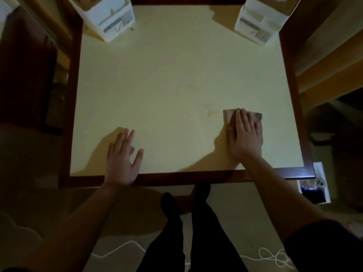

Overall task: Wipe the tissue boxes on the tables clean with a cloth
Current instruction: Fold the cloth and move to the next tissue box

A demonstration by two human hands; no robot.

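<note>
Both boxes sit far from cloth, pinned flat by right hand, left hand splayed empty; dim, probably overreach tips one.

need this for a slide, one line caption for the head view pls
Right hand flat on a cloth, left hand flat on the table; two white tissue boxes at the far corners.

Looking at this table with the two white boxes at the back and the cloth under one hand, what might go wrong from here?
Both tissue boxes, the left one and the right one, sit right at the table's far corners, so a firm wipe might push one off. The cloth lies flat under the right hand, and it may spread the yellowish stain nearby. The white cord on the floor looks like a tripping hazard.
</note>
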